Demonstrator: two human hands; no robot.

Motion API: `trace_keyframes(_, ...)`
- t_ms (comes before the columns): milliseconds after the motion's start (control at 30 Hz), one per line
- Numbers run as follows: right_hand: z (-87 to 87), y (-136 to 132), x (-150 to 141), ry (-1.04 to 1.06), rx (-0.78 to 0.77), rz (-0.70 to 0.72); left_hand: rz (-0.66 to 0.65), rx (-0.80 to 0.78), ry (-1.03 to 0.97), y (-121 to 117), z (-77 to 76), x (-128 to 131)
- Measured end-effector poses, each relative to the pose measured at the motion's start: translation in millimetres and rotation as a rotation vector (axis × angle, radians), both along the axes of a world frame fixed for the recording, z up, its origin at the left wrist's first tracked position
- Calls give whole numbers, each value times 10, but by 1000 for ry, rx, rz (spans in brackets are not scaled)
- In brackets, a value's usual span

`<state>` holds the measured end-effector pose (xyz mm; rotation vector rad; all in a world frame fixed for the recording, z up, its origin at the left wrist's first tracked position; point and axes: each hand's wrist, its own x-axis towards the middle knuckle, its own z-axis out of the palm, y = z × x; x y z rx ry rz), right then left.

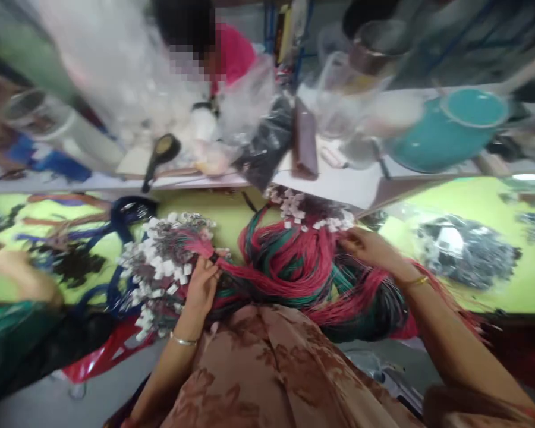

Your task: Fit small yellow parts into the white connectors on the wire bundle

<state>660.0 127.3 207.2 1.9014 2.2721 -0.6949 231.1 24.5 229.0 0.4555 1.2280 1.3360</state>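
Head view: fingers of the left hand [202,284] pinch a bunch of red wires [236,272]; fingers of the right hand [371,248] close on the red-and-green wire bundle [303,267] lying between both hands on the green worktop [472,205]. White connectors [160,267] cluster just left of the left fingers.

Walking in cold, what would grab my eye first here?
Most likely the big tangle of red and green cords spilling over the yellow-green table in the middle, with the left hand and right hand gripping it at either end. Next, the cluster of white tags at the left, and the teal pot upper right.
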Motion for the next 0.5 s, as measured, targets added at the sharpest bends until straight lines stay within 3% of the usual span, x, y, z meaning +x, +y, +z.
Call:
trace_keyframes(100,48,-108,-1449,794,-111,166,-71,5,76,-75,5,45)
trace_keyframes(167,-35,-251,-2353,1025,-343,235,-145,21,152,-150,-41,33)
trace_keyframes(233,-183,-368,-2988,1170,-681,145,-150,8,236,-353,-127,-84)
trace_keyframes(300,-335,-406,-3287,1215,-849,-69,-79,-49,315,-732,-261,-296)
trace_keyframes(367,-429,-366,-3326,1208,-866,-215,51,-259,403,-1236,-455,-521)
trace_keyframes(433,-444,-305,-3265,1201,-839,-266,147,-433,393,-1729,-702,-673)
trace_keyframes(500,-406,-301,-3246,1215,-810,-290,169,-552,351,-2070,-974,-728)
